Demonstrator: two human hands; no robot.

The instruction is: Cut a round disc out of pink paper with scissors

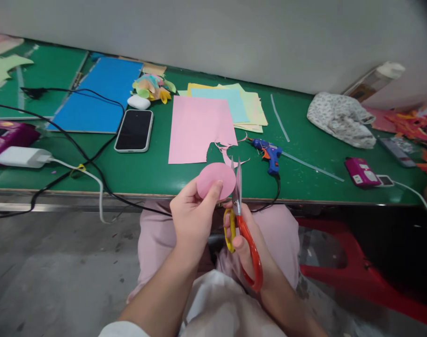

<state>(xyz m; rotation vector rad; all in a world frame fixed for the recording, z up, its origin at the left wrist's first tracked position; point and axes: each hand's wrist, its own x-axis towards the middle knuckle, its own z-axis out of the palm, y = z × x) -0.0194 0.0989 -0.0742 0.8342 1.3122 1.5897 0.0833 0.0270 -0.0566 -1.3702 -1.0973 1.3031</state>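
Note:
My left hand (195, 210) pinches a round pink paper disc (215, 177), its thumb on top, just over the table's front edge. My right hand (250, 234) holds scissors (251, 255) with one red and one yellow handle. Their blades point away from me, slightly parted, beside the disc's right edge. Behind the disc lies a pink sheet (201, 124) with a curved piece cut from its lower right corner. Thin pink offcuts (225, 152) rest at that corner. A blue glue gun (270, 154) lies to the right.
On the green table (157, 175) are a phone (134, 131), a blue board (99, 96), stacked coloured papers (253, 105), glue sticks (308, 166) and a patterned cloth (336, 119). Black cables (71, 138) cross the left side. A red stool (340, 271) stands below right.

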